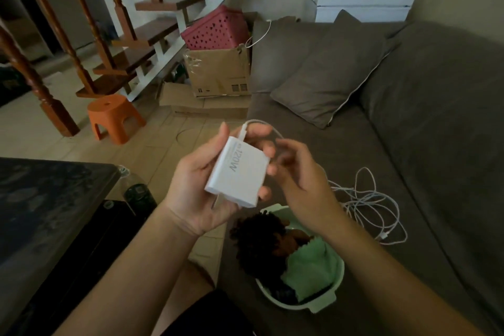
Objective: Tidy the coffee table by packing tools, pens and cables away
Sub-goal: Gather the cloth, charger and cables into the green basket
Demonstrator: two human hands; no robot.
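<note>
Beside the dark glossy counter (54, 199), the left hand (196, 188) wraps its fingers round the white square plastic charger brick (237, 172), probably steadying it for winding. The right hand (302, 172) sits half-curled at the thin white cable (365, 199), grip unclear; slack lies tangled on the grey sofa (409, 144).

Left hand (196, 188) is gripping a white charger (237, 172) with "120W" printed on it. Its cable (362, 195) loops off the top toward the right hand (297, 169), which is too blurry to call a pinch. The rest is heaped on the sofa (409, 144) beside a green basin (321, 305).
</note>
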